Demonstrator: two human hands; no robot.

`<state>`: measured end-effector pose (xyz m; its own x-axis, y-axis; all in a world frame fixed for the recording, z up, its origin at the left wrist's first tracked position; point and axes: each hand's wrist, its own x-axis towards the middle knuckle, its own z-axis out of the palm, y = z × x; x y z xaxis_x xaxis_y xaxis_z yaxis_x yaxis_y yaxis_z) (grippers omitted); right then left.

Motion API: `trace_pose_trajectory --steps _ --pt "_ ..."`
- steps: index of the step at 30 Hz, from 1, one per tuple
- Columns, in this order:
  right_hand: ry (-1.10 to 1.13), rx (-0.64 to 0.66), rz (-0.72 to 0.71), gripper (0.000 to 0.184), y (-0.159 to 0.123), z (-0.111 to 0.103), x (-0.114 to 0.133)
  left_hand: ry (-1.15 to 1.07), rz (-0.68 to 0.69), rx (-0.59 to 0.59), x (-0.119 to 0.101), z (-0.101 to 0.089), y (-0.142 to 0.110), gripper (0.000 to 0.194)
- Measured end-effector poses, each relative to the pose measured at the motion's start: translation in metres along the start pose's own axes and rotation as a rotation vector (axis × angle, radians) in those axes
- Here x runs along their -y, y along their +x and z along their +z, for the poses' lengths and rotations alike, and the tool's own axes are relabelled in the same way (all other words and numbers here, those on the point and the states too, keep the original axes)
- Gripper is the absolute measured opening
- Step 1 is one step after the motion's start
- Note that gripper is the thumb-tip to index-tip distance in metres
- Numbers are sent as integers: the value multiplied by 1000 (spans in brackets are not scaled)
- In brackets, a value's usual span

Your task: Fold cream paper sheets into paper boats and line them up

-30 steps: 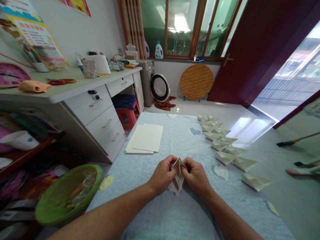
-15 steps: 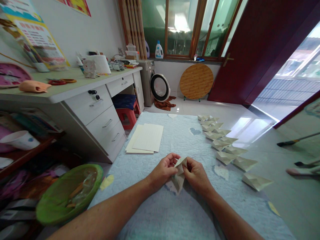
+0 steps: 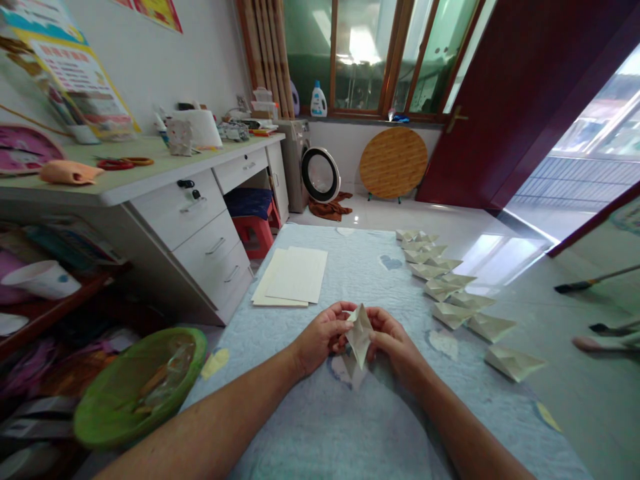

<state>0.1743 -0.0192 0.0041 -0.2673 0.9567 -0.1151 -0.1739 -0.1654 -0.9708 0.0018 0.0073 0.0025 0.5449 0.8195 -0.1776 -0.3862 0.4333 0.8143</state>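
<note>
Raised a little since the earlier frame, the folded paper piece (image 3: 358,337) is held more upright, its pointed tip directed upward and a lower flap hanging beneath it. A narrow grip is kept on it: the piece is pinched from both sides by the left hand (image 3: 320,340) and the right hand (image 3: 395,347), which are held close together around it. It is held over the middle of a pale blue quilt (image 3: 300,427), nearer the near edge; whether its lower end touches the cloth cannot be told. Toward the far edge, left of centre, a small stack of cream paper sheets (image 3: 293,275) is laid flat. Along the quilt's right edge, folded paper boats (image 3: 450,313) are lined up in a double row from the far corner toward the near side. Just beyond the near left corner, a green basin (image 3: 140,387) is seen.
</note>
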Motion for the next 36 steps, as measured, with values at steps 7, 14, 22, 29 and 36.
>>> trace_pose_trajectory --steps 7,14,22,29,36 --pt "111 79 86 29 0 -5 6 -12 -21 7 0 -1 0 45" --pt "167 60 148 23 -3 4 13 5 17 32 2 -1 -1 50" --pt "263 40 193 25 -1 0 5 -7 38 -35 5 6 -4 49" --pt "273 109 189 26 -3 0 7 17 22 -2 4 6 -4 39" --pt "289 110 198 28 -5 -1 7 116 54 -26 0 11 -8 29"
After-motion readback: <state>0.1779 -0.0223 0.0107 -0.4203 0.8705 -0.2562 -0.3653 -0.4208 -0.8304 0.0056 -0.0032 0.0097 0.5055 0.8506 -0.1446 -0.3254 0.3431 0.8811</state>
